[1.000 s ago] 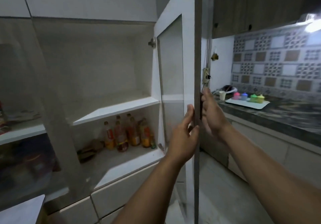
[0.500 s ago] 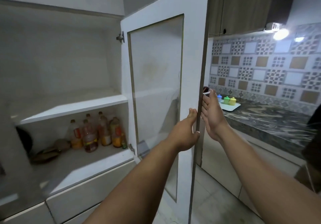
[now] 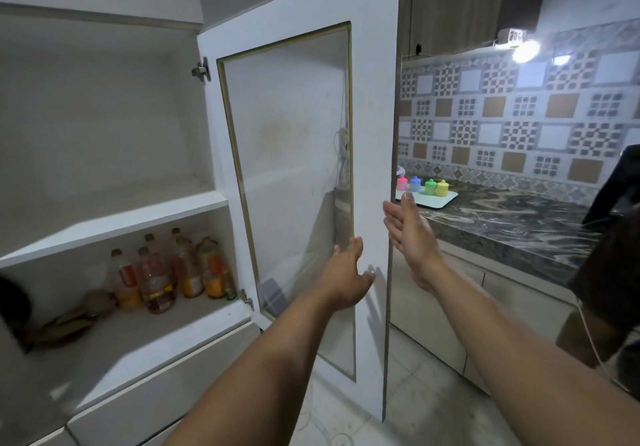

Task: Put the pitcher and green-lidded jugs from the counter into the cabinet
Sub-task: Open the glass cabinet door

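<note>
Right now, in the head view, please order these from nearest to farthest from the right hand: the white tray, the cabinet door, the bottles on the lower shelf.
1. Cabinet door: its edge stands just left of the right hand.
2. White tray: on the counter, behind the hand.
3. Bottles: far left, on the lower shelf inside the cabinet.

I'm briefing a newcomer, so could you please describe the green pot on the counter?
Find the marbled counter under the patterned tiles; a white tray sits at its far end. Four small lidded pots stand there in a row, and the green pot is between blue and yellow.
</note>
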